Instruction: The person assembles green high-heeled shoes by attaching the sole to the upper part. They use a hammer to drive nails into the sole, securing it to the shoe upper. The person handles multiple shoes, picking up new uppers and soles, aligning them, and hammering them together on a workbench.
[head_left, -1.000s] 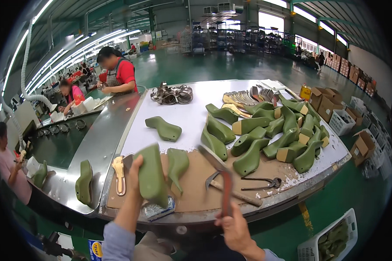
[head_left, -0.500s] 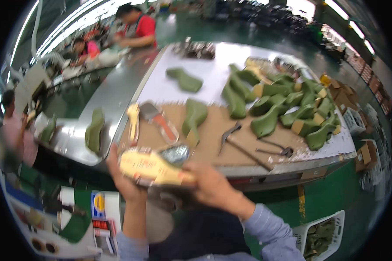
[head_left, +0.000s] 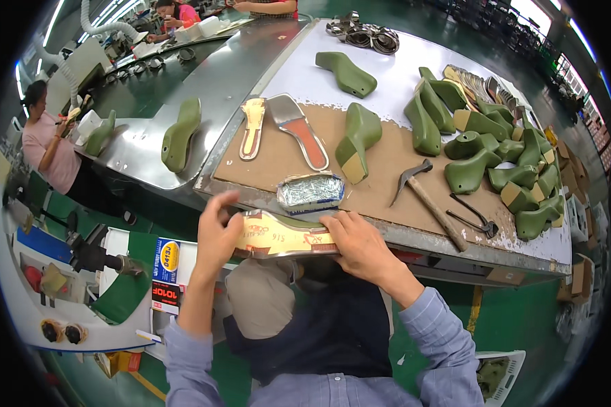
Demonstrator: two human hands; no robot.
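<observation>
Between my hands, at the table's near edge, lies a shoe last with a yellow insole [head_left: 285, 235] facing up on it; a strip of green shows along its far side. My right hand [head_left: 361, 247] is closed round the right end, fingers over the top. My left hand [head_left: 217, 234] is curled against the left end, some fingertips lifted off. Just beyond is an open box of small metal nails [head_left: 312, 192]. A short insole [head_left: 252, 129] and a longer grey-and-red one [head_left: 299, 132] lie on the cardboard, beside a green shoe last [head_left: 360, 136].
A hammer [head_left: 436, 207] and pincers [head_left: 478, 220] lie to the right, before a heap of green lasts [head_left: 495, 152]. Another last [head_left: 182, 136] stands on the metal table at left. A person in pink [head_left: 51, 146] works at far left. Below right is a white crate [head_left: 506, 376].
The view has tipped down and shifted. The last with its insole has turned more level in my hands. My left fingers have curled in from a straighter hold.
</observation>
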